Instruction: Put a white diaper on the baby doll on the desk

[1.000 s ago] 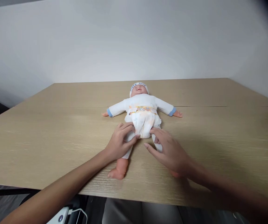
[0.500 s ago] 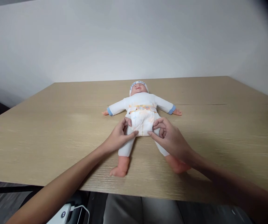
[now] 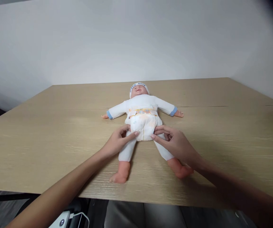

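Note:
A baby doll [image 3: 139, 102] in a white outfit with blue cuffs and a lettered white cap lies on its back, arms spread and feet toward me. Around its hips is a white diaper [image 3: 144, 126], its printed waistband fastened across the belly. My left hand [image 3: 122, 136] grips the diaper's leg edge at the left, thumb on the front and fingers curled beside the doll's thigh. At the opposite leg edge, my right hand [image 3: 169, 137] holds the diaper between thumb and fingers. Some fingertips of both hands are hidden.
The doll lies on a wide wooden table [image 3: 43, 136] that reaches a pale wall [image 3: 136, 41]. Below the near edge, at lower left, is a white device [image 3: 59, 220] with a cable. My legs [image 3: 143, 215] are under the table edge.
Both hands stay at the diaper's leg edges. My left thumb has shifted slightly outward, and the fingers of both hands reach further around the thighs. The diaper's lower edge looks rounder.

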The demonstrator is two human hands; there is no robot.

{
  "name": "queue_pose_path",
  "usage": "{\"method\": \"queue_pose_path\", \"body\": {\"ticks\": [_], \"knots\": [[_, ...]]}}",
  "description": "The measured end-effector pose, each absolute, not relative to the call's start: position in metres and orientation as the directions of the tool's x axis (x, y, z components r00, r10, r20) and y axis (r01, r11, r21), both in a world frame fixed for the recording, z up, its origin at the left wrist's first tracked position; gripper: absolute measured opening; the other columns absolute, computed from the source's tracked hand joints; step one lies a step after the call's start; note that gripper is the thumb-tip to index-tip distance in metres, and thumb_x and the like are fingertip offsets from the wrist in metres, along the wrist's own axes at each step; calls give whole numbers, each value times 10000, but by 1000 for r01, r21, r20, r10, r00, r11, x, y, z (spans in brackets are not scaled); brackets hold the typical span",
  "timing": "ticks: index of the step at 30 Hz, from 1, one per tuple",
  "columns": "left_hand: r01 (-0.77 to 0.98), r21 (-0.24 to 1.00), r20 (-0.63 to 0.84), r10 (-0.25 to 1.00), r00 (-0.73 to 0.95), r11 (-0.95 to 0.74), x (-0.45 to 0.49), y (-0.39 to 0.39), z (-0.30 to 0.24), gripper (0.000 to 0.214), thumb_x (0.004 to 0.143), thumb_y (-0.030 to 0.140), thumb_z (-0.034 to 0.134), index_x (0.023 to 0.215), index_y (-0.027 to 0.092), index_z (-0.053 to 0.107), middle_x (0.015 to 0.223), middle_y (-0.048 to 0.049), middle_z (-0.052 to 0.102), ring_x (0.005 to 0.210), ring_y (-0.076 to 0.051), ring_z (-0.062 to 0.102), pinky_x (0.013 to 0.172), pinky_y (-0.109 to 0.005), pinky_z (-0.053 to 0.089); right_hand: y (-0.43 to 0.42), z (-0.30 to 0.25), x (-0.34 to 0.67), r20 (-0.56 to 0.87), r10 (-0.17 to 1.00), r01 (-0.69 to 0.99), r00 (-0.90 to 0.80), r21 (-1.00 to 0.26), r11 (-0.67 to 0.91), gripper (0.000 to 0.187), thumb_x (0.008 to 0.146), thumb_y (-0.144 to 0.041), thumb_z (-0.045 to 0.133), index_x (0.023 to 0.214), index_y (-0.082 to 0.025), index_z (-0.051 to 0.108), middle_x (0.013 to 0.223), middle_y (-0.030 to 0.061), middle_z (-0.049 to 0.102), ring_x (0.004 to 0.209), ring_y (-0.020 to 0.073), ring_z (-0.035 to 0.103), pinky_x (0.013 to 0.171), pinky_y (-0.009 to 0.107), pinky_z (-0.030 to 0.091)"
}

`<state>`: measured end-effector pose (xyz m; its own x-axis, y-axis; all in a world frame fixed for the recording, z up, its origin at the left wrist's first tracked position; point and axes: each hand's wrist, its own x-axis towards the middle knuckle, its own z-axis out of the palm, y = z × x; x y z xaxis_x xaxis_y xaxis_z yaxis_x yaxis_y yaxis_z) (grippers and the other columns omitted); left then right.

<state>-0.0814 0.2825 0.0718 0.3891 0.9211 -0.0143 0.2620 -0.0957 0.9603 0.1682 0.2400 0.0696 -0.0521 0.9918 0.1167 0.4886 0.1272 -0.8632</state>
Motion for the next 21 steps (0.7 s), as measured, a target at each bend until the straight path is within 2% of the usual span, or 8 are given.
{"method": "queue_pose_path", "body": {"ticks": [4, 7, 15, 19, 21], "knots": [[48, 991, -130, 883, 450, 121, -85, 285, 72, 392, 878, 510, 784, 1099, 194, 711, 1092, -63, 736, 1046, -255, 663, 889, -348, 508, 247, 63, 175, 37, 996, 383, -79, -921, 64, 293, 894, -518, 754, 1039, -264, 733, 998, 9, 803, 811, 188, 674, 707, 320, 487], [-19, 981, -161, 861, 482, 195, -88, 287, 72, 385, 875, 479, 802, 1108, 191, 695, 1134, -72, 734, 1095, -251, 664, 958, -357, 506, 250, 62, 179, 5, 996, 318, -87, -947, 32, 328, 878, -533, 765, 1036, -247, 734, 1022, 35, 806, 946, 225, 732, 799, 329, 544], [15, 990, -133, 867, 481, 143, -89, 289, 74, 413, 869, 506, 803, 1102, 183, 693, 1127, -71, 731, 1080, -244, 668, 945, -346, 515, 240, 74, 171, 98, 995, 443, 21, -893, 79, 270, 867, -518, 780, 956, -263, 759, 912, 7, 813, 865, 222, 750, 733, 321, 541], [37, 994, -109, 877, 468, 104, -88, 288, 73, 424, 866, 529, 797, 1088, 181, 701, 1111, -69, 732, 1060, -239, 674, 923, -340, 519, 238, 74, 168, 150, 989, 572, -11, -810, 129, 240, 900, -509, 740, 935, -274, 775, 876, -4, 788, 702, 194, 646, 660, 343, 474], [39, 994, -104, 880, 464, 97, -87, 288, 73, 428, 860, 538, 799, 1066, 176, 704, 1105, -72, 732, 1046, -238, 674, 911, -339, 522, 238, 71, 166, 183, 983, 601, -27, -783, 162, 227, 899, -492, 738, 935, -271, 775, 856, -2, 762, 694, 196, 613, 642, 339, 443]]}}
